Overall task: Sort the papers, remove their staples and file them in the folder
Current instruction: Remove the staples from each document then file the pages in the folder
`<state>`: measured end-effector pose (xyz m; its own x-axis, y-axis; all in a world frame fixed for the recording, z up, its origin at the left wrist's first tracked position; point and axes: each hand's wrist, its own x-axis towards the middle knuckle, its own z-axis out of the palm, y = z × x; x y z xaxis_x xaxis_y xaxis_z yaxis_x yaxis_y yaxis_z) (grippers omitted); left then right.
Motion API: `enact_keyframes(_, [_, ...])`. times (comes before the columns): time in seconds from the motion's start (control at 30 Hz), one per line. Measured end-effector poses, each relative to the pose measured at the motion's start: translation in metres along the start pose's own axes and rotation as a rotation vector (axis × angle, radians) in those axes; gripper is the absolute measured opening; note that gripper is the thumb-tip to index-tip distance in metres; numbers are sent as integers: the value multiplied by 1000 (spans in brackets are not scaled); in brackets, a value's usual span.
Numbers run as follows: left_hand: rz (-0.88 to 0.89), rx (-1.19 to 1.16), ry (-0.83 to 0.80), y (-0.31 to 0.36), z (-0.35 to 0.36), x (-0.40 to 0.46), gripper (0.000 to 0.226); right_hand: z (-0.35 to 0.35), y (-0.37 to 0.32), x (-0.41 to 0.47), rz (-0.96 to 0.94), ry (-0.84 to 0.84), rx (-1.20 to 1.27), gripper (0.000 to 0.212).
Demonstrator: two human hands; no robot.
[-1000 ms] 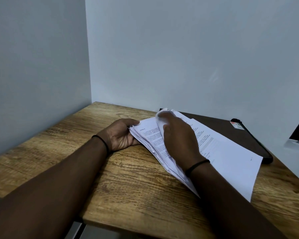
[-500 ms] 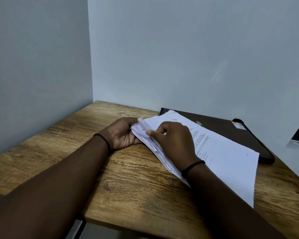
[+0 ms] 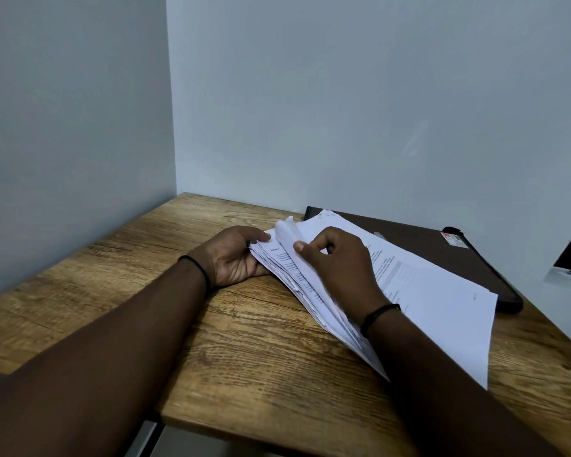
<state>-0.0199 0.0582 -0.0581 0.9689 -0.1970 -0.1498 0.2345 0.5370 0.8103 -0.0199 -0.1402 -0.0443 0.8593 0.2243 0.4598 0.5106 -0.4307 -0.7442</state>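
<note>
A wooden table [image 3: 185, 324] filled the lower part of the view, pushed into a corner of pale grey walls. Left of centre, the person's left hand [image 3: 234, 258] rested palm-up on the wood, its fingers and thumb curled round the far left corner of a thick stack of papers [image 3: 442, 311], gripping it. The stack lay on the table, slanting from that corner toward the near right, its left edges fanned apart. Just right of the left hand, the right hand [image 3: 340, 262] sat on top of the stack, thumb and forefinger pinching a lifted, curling sheet. Further right and farther back, a dark brown folder [image 3: 475, 258] lay closed against the wall, partly under the papers. At the far right edge, part of a dark device showed. The work looked to be at an early stage: the sheets were being leafed through, no staple remover or loose staples could be seen, and nothing appeared filed.
</note>
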Motion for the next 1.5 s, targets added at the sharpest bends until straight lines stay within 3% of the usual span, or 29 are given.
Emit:
enact_keyframes(0.1, [-11,19,30,0,0,0,45,-1,-1,-1,-27,42,-116,15])
enact_keyframes(0.27, [-11,-16,75,1,0,1,43,-3,-7,-1,-268,155,-418,27])
enact_keyframes(0.43, [17,-30,47,0,3,-2,39,4,-12,-7,-294,-141,-632,32])
enact_keyframes(0.6, [23,-28,27,0,6,-4,34,9,-22,-7,-360,-145,-831,32])
enact_keyframes(0.7, [31,-19,21,0,9,-5,37,6,-20,-6,-288,-94,-778,26])
enact_keyframes(0.77, [33,-8,15,1,9,-5,45,2,-16,-4,-169,-69,-588,28])
enact_keyframes(0.87, [109,72,103,-1,10,-1,37,-3,-11,-1,-33,5,-251,36])
enact_keyframes(0.97, [372,408,418,-6,13,5,32,-8,-7,2,-13,145,-312,36])
enact_keyframes(1.03, [536,773,546,-7,17,4,50,-10,-8,3,-37,199,-394,33])
enact_keyframes(1.1, [585,975,569,-7,25,-1,66,-10,-11,3,-99,188,-416,32])
enact_keyframes(1.17, [538,967,535,-8,31,-2,70,-7,-13,1,-176,115,-473,33])
enact_keyframes(1.3, [480,705,413,-18,41,0,36,-3,-13,1,-293,19,-601,29])
enact_keyframes(1.37, [478,709,423,-17,41,2,30,-6,-15,1,-307,14,-631,27])
enact_keyframes(1.5, [431,713,425,-14,40,2,65,-6,-16,0,-274,-41,-610,39])
